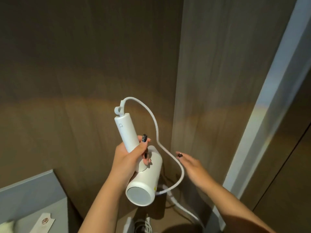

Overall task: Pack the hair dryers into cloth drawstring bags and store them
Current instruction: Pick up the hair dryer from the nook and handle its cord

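Smooth white cylindrical hair dryer (143,182), handle gripped by left hand (127,155), its rounded cord (156,126) looping past the flat, straight-fingered right hand (191,167) before wood-grain wall panels (84,64).

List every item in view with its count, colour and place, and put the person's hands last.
hair dryer: one, white, held up mid-frame, handle pointing up, barrel end facing the camera
power cord: one, white, loops from the handle top down the right side toward the floor
wood-grain wall panels: brown, across the background
ledge: one, grey, lower left
paper sleeve: one, pale with a round emblem, on the ledge
cables: dark and white, on the floor at the bottom centre
left hand: one, grips the dryer handle
right hand: one, open, beside the cord
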Motion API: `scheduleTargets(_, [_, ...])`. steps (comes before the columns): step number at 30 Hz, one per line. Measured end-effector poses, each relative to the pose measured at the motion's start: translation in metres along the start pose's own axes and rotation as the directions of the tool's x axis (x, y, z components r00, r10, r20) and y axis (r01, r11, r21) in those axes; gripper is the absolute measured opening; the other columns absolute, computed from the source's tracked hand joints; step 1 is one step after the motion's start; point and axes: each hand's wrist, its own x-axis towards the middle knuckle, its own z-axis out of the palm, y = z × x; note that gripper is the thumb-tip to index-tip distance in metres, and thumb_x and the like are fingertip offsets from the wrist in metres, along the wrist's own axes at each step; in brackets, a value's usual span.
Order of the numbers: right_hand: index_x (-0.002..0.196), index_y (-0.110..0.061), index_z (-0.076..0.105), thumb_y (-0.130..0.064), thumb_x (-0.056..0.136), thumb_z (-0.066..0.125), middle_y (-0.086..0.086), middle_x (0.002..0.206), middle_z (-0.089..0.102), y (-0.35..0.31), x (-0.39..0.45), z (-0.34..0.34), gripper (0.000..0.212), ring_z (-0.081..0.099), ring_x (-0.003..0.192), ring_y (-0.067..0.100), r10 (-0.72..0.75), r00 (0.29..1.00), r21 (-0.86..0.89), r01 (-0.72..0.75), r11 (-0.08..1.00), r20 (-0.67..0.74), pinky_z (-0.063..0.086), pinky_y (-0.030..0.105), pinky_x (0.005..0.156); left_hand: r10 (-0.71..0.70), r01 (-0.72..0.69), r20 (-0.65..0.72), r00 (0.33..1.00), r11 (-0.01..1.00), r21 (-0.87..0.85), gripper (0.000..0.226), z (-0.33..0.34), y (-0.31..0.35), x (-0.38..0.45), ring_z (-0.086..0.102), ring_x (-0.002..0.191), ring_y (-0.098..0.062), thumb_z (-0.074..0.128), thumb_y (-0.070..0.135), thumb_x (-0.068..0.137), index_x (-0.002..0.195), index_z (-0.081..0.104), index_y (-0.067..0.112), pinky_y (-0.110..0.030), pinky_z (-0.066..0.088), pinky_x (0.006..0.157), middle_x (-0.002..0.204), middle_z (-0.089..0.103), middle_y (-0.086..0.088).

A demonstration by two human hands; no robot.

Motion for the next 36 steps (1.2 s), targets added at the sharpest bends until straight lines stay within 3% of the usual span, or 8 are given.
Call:
scheduleTargets(7, [0.115, -0.021, 0.061, -0.012, 0.092, 0.061, 0.004, 0.115, 0.058, -0.017, -0.006, 0.036, 0.026, 0.061, 0.094, 0.010, -0.148, 0.988, 0.033, 0.147, 0.989, 0.038, 0.050, 0.012, 0.077, 0.045, -0.044, -0.030, 0.999, 0.998, 0.038, 0.047, 0.002, -0.001, -0.007, 0.060, 0.055, -0.017, 0.077, 0.032, 0.074, 0.099, 0.061, -0.004, -0.027, 0.051, 0.055, 0.059, 0.059, -0.007])
scheduleTargets(13, [0.132, -0.029, 0.050, -0.024, 0.101, 0.047, -0.011, 0.127, 0.050, 0.018, 0.002, 0.051, 0.031, 0.052, 0.116, 0.008, -0.046, 0.999, 0.139, 0.042, 0.989, 0.025, 0.043, 0.016, 0.091, 0.021, -0.008, 0.088, 0.996, 0.990, -0.141, 0.037, -0.009, -0.001, -0.017, 0.050, 0.046, -0.021, 0.080, 0.032, 0.067, 0.085, 0.063, 0.005, -0.032, 0.048, 0.052, 0.055, 0.049, -0.009])
scheduleTargets(16, [0.123, -0.033, 0.052, -0.023, 0.101, 0.046, 0.004, 0.124, 0.060, 0.033, 0.004, 0.056, 0.025, 0.059, 0.111, 0.013, 0.002, 1.000, 0.177, -0.005, 0.984, 0.019, 0.045, 0.021, 0.088, 0.027, -0.007, 0.090, 0.996, 0.977, -0.214, 0.020, -0.011, 0.004, -0.019, 0.044, 0.042, -0.019, 0.075, 0.023, 0.074, 0.077, 0.063, 0.008, -0.028, 0.047, 0.048, 0.053, 0.042, -0.009])
scheduleTargets(20, [0.138, -0.036, 0.041, -0.011, 0.098, 0.051, -0.004, 0.132, 0.046, 0.034, 0.012, 0.059, 0.048, 0.053, 0.115, 0.014, 0.026, 0.999, 0.197, -0.032, 0.980, 0.030, 0.046, 0.018, 0.078, 0.012, 0.048, 0.237, 0.971, 0.968, -0.247, 0.045, -0.020, 0.008, -0.018, 0.043, 0.040, -0.016, 0.091, 0.038, 0.058, 0.079, 0.065, 0.008, -0.026, 0.046, 0.047, 0.051, 0.041, -0.005])
scheduleTargets(24, [0.130, -0.030, 0.054, -0.011, 0.098, 0.053, -0.008, 0.126, 0.061, 0.030, 0.009, 0.065, 0.037, 0.056, 0.118, 0.010, -0.012, 0.982, 0.131, -0.013, 0.991, 0.188, 0.046, 0.022, 0.094, -0.039, 0.157, 0.409, 0.912, 0.953, -0.258, 0.041, -0.023, 0.018, -0.014, 0.042, 0.040, -0.014, 0.088, 0.034, 0.065, 0.083, 0.063, 0.006, -0.028, 0.046, 0.049, 0.052, 0.041, -0.004])
scheduleTargets(29, [0.102, -0.028, 0.060, -0.037, 0.085, 0.071, -0.004, 0.103, 0.065, 0.039, -0.009, 0.098, 0.022, 0.060, 0.103, 0.017, 0.045, 0.962, 0.044, -0.058, 0.997, 0.268, 0.054, 0.029, 0.086, -0.111, 0.307, 0.619, 0.778, 0.926, -0.221, 0.033, -0.025, 0.041, 0.004, 0.047, 0.042, -0.012, 0.079, 0.029, 0.079, 0.091, 0.061, 0.004, -0.029, 0.048, 0.054, 0.056, 0.046, -0.003])
scheduleTargets(32, [0.106, -0.007, 0.056, -0.010, 0.097, 0.054, 0.010, 0.106, 0.062, 0.049, -0.008, 0.101, 0.009, 0.059, 0.100, 0.023, 0.017, 0.985, 0.042, -0.025, 0.999, 0.169, 0.053, 0.029, 0.084, -0.173, 0.335, 0.692, 0.700, 0.937, -0.104, 0.032, -0.029, 0.058, 0.013, 0.051, 0.045, -0.013, 0.076, 0.028, 0.083, 0.095, 0.061, 0.003, -0.030, 0.050, 0.057, 0.058, 0.049, -0.004])
scheduleTargets(36, [0.101, -0.001, 0.064, -0.009, 0.098, 0.051, 0.007, 0.072, 0.052, 0.047, -0.002, 0.076, 0.016, 0.051, 0.060, 0.012, 0.084, 0.990, 0.174, -0.104, 0.979, 0.115, 0.042, 0.022, 0.053, -0.241, 0.257, 0.593, 0.768, 0.965, 0.060, 0.042, -0.047, 0.076, 0.016, 0.047, 0.043, -0.015, 0.084, 0.035, 0.072, 0.090, 0.063, 0.004, -0.031, 0.050, 0.053, 0.057, 0.046, -0.005])
